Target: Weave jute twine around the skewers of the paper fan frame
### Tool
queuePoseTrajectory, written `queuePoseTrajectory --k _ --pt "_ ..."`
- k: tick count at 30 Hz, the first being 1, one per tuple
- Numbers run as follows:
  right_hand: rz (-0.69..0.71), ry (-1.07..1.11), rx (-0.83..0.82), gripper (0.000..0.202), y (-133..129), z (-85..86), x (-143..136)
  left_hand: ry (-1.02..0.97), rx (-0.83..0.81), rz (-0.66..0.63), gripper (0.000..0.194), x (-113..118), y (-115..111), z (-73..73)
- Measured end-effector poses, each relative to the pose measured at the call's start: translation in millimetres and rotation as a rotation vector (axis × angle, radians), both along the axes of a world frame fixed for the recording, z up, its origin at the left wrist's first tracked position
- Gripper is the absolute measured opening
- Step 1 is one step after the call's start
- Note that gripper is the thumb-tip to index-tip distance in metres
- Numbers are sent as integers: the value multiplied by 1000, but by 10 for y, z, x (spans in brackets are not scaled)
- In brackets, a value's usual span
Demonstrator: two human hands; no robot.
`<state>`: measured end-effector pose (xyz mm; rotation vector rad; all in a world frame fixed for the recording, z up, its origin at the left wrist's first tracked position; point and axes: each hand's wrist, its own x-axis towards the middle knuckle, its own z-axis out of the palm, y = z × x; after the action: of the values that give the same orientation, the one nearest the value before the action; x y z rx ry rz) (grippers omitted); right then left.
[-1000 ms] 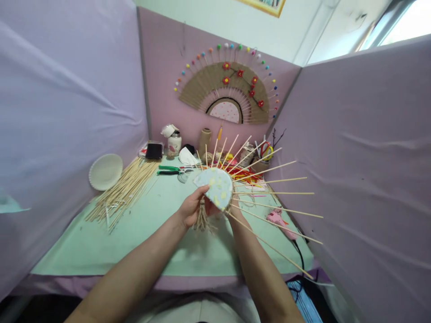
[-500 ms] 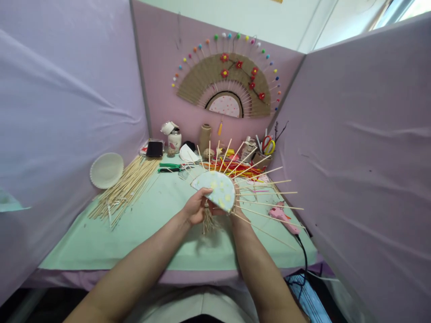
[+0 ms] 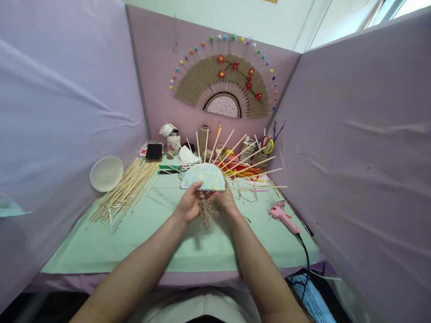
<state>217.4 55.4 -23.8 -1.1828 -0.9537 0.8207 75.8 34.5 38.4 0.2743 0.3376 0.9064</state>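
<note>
Half-made stick fan [image 3: 203,177] in my hands, above the table.
Pale blue half-circle with yellow spots, flat edge down, held upright; thin wooden sticks [image 3: 247,154] fan out up and right; frayed twine tuft [image 3: 204,214] hangs below.

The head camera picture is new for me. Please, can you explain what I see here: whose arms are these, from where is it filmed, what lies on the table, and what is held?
The picture comes from a camera worn on a person's head, looking forward and down, so the two bare arms are that person's own. No machine is involved. The left hand and right hand together hold a half-made fan: a pale half-circle with thin sticks spreading out from it and a straw-coloured tuft hanging below.

On the green table lie a pile of bamboo sticks, a paper plate, green pliers and a pink glue gun with a black cord. Jars and scissors stand at the back. A finished fan hangs on the pink wall.
</note>
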Motion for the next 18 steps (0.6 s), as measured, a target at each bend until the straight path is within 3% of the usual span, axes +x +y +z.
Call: queuePoseTrajectory --k 4,8,12,18 --pt "-252 -200 22 13 -88 103 48 -46 -13 198 30 -73 122 40" --pt "-533 -598 318 19 -237 233 24 -54 -47 327 26 -97 187 43" --pt "-586 -840 518 13 -312 287 -77 -28 -82 334 24 -42 169 7" --pt "-682 -873 493 12 -291 287 -75 -27 -47 316 27 95 61 -50"
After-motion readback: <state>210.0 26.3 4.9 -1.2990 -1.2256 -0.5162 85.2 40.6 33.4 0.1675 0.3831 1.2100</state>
